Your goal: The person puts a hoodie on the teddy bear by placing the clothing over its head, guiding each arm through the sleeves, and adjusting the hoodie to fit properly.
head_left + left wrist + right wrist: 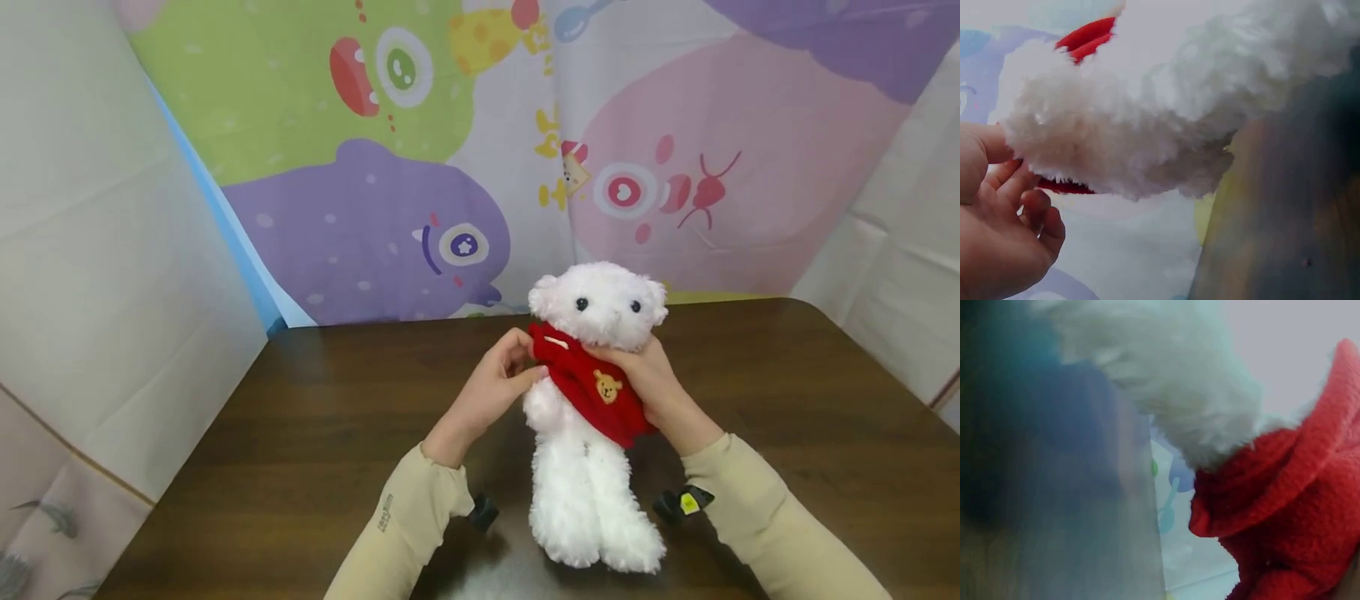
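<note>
A white plush bear is held upright at the table, its legs toward me. A small red shirt with a bear patch sits askew on it, covering the chest and the arm on the right; the arm on the left is bare of cloth. My left hand pinches the shirt's edge beside that white arm. With its thumb across the chest under the chin, my right hand grips the bear through the shirt; its fingers are hidden behind. In the right wrist view the red shirt shows its folded hem.
The dark brown wooden table spreads out on both sides of the bear. Behind it hangs a cartoon-printed cloth, and a pale panel stands at the left.
</note>
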A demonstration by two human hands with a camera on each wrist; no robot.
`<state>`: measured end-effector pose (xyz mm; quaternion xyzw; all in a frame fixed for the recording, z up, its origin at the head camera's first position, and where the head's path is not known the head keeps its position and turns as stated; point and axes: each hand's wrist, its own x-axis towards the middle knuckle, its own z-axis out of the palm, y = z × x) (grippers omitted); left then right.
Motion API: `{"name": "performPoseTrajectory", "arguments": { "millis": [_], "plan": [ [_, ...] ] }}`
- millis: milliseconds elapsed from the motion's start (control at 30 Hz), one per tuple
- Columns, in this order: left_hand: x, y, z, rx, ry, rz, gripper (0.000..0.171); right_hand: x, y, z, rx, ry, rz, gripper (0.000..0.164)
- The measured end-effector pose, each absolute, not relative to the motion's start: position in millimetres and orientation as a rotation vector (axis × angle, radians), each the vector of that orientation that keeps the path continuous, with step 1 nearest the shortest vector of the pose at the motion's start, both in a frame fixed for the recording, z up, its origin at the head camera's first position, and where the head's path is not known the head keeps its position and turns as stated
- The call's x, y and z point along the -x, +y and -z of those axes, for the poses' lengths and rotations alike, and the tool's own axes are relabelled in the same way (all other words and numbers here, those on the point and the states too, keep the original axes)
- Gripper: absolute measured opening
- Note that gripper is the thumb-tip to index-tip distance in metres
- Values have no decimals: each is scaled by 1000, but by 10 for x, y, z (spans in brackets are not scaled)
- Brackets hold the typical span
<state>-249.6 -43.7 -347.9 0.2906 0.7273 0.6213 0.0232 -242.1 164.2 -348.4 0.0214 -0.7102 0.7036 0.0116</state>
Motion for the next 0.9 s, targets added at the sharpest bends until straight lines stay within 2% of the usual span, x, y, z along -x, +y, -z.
{"name": "performPoseTrajectory", "arguments": {
  "millis": [167, 300, 567, 667, 800, 900],
  "plan": [
    [2485, -433, 3406, -886, 2366, -1907, 15, 2463, 1653, 3370, 99, -1973, -2332, 32],
    [2448, -466, 3435, -987, 2354, -1780, 14, 2524, 1751, 3270, 203, -1735, -2445, 32],
    [2409, -497, 3505, -1177, 2349, -1536, 13, 2575, 1925, 3219, 283, -1669, -2461, 38],
    [2419, -537, 3494, -1080, 2363, -1539, 14, 2557, 1951, 3224, 240, -1776, -2446, 38],
    [2432, -544, 3457, -723, 2321, -1766, 19, 2527, 1927, 3243, 122, -2045, -2277, 42],
    [2444, -494, 3431, -544, 2311, -1895, 32, 2510, 1857, 3278, 34, -2202, -2093, 48]
  ]
}}
